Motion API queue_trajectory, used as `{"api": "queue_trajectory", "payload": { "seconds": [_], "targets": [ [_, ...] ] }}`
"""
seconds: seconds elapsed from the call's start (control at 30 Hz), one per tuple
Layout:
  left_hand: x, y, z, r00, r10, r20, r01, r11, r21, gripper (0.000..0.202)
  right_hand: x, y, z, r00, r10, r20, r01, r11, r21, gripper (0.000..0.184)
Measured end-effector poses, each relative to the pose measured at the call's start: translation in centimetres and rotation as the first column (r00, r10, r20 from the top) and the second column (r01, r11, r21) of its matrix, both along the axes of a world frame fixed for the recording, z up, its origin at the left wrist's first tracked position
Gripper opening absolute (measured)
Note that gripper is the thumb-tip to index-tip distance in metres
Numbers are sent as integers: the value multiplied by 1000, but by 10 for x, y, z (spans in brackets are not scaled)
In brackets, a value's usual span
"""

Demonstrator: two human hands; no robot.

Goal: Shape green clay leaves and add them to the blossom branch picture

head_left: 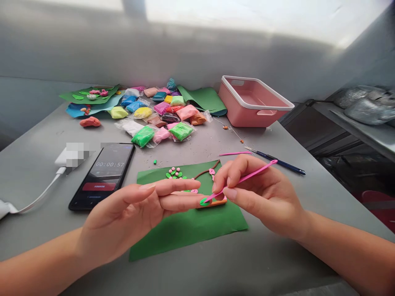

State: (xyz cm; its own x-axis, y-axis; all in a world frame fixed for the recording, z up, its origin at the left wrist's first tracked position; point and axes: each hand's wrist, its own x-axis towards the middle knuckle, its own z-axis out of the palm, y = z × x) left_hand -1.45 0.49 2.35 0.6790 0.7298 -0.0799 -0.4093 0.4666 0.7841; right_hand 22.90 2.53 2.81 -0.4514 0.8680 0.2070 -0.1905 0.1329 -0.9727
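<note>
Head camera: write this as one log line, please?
left hand: open, green piece on finger | right hand: pinching pink tool, tip at piece | beneath: green sheet

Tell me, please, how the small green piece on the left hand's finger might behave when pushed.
The green piece is probably soft and easily dented, since it looks like modelling clay. It is likely very light, being tiny beside the left hand. Looking flattened, it should bend rather than roll.

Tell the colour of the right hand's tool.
Pink; the tool shows best in the head view.
</note>
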Motion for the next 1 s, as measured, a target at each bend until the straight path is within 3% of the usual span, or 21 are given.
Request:
{"api": "queue_trajectory", "payload": {
  "seconds": [0.17, 0.67, 0.87, 1.0],
  "targets": [
    [-1, 0, -1, 1000, -1, -14, 1, 1000, 9, 50, 0, 1, -1, 998, -40, -44, 41, 999, 10, 14],
    [1, 0, 0, 999, -25, -30, 26, 999, 29, 53, 2, 1, -4, 998, 67, 12, -67, 996, 65, 11],
    [0, 0, -3, 998, -48, -38, 49, 999, 21, 53, 1, 0, -1, 995, 22, 102, -41, 982, 185, 12],
    [0, -1, -3, 1000, -11, 7, 11, 1000, 7, 50, 0, -2, 0, 993, -114, 42, 103, 972, 210, 12]
  ]
}}
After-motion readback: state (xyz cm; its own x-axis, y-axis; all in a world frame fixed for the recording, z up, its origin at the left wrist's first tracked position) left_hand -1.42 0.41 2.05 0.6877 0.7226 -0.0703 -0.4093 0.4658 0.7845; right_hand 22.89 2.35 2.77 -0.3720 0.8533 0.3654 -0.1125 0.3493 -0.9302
